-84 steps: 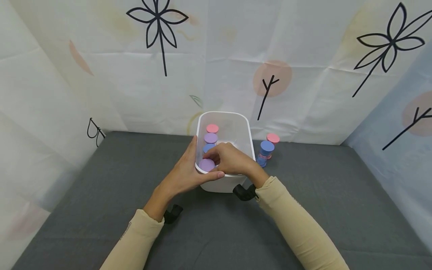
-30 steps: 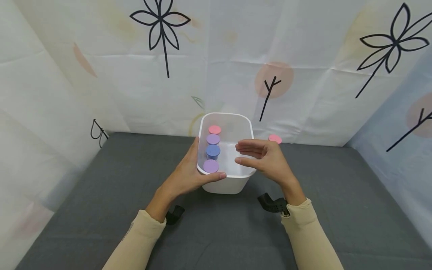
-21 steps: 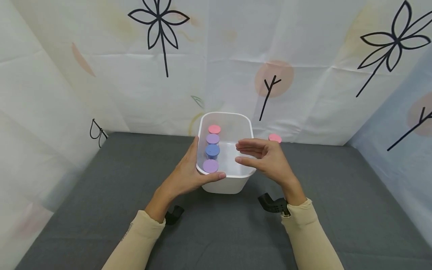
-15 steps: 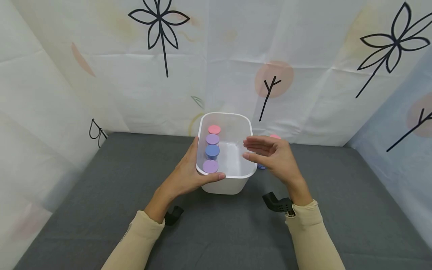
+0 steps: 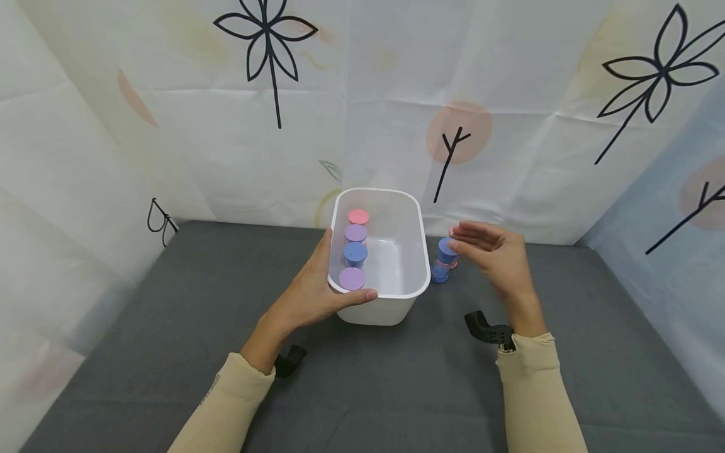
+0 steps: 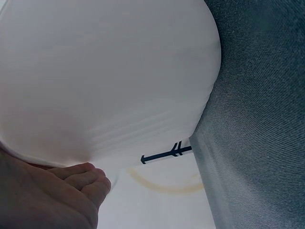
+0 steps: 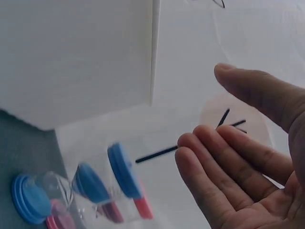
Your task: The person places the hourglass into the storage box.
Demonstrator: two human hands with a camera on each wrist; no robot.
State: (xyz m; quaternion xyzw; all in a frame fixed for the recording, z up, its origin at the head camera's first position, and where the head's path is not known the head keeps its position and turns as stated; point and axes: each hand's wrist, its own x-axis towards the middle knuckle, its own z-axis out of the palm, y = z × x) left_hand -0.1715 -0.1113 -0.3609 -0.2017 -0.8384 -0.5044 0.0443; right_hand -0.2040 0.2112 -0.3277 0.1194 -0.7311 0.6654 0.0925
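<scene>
Bracing bin (image 5: 378, 311): left hand (image 5: 313, 286), fingers straight along its side | right hand (image 5: 496, 259): fingers extended, holding nothing, near blue timer (image 5: 444, 255) | pink timer (image 7: 112, 212): beside blue, right of bin | in bin: four timers (image 5: 355, 253) | risk: fingertip brush could topple blue into pink

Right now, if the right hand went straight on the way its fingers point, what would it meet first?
Probably the upper blue lid beside the white bin: in the head view, the right hand reaches its edge. Depth is unclear; it might pass above.
</scene>
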